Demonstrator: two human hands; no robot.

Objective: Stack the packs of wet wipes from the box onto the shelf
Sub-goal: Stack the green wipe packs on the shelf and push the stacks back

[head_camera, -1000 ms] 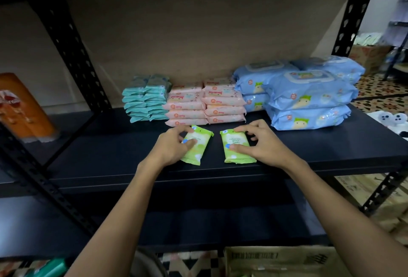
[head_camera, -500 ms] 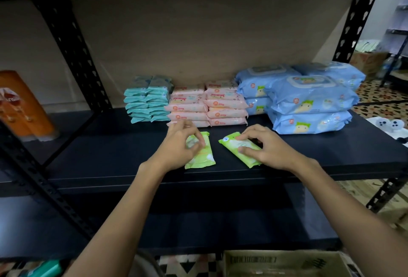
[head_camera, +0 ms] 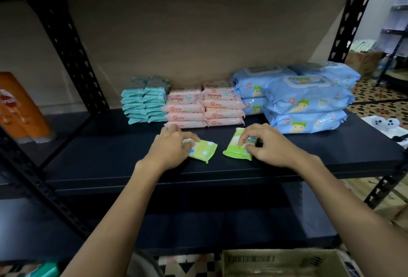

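Note:
Two small green packs of wet wipes lie on the dark shelf (head_camera: 110, 150) near its front edge. My left hand (head_camera: 170, 146) grips the left green pack (head_camera: 203, 149) from its left end. My right hand (head_camera: 262, 144) holds the right green pack (head_camera: 237, 147), with curled fingers on its top and right side. Behind them stand stacks of teal packs (head_camera: 144, 100), pink packs (head_camera: 205, 105) and large blue packs (head_camera: 304, 97). The cardboard box (head_camera: 280, 262) shows at the bottom edge, below the shelf.
Black perforated uprights (head_camera: 72, 55) frame the shelf at left and right. An orange package (head_camera: 21, 106) leans on the neighbouring shelf at far left. A lower shelf (head_camera: 198, 230) runs underneath. Patterned floor tiles (head_camera: 379, 97) and another rack show at right.
Both hands have turned and shifted their green packs on the shelf. The left pack has swung round to lie slanted the other way; the right pack now lies nearly straight, a little further right.

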